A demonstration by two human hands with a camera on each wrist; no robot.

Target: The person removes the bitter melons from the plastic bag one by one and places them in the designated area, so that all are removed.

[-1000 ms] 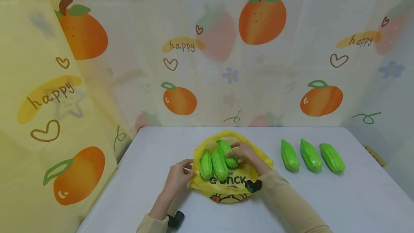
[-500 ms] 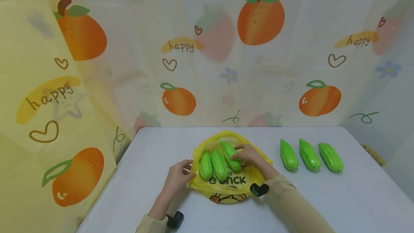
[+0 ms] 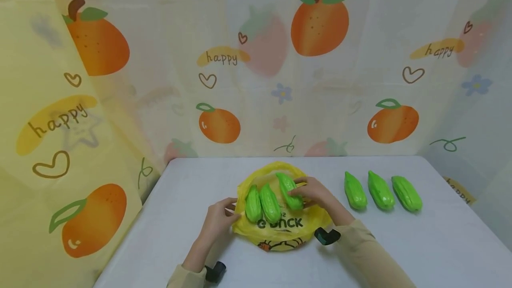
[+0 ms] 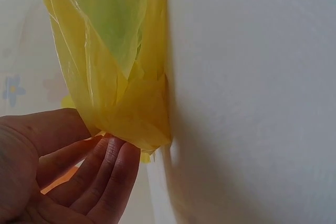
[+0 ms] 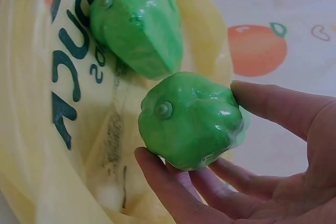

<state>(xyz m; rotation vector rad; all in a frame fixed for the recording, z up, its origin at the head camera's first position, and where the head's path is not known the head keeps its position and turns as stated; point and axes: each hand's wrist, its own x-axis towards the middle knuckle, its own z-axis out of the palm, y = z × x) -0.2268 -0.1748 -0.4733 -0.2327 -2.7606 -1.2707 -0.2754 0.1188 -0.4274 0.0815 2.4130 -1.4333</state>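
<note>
A yellow plastic bag (image 3: 294, 234) with dark lettering lies mouth open on the white table. Two green, ridged, long gourds (image 3: 270, 206) with pointed tips sit side by side in its left part. My left hand (image 3: 218, 221) pinches the bag's left rim between thumb and fingers; the left wrist view shows the thin film (image 4: 121, 108) there. With thumb and fingers around it, my right hand (image 3: 318, 194) holds a third green gourd (image 3: 290, 188) at the bag's right side. In the right wrist view this gourd (image 5: 191, 119) shows its blunt end with a small round knob.
Three more green gourds (image 3: 380, 192) lie in a row on the table (image 3: 400, 243) to the right of the bag. Patterned fruit curtains (image 3: 256, 114) stand behind the table and at both sides.
My right hand has shifted right with its gourd, drawing it away from the two others in the bag. The left hand stays at the bag's rim. The view has swung slightly.
</note>
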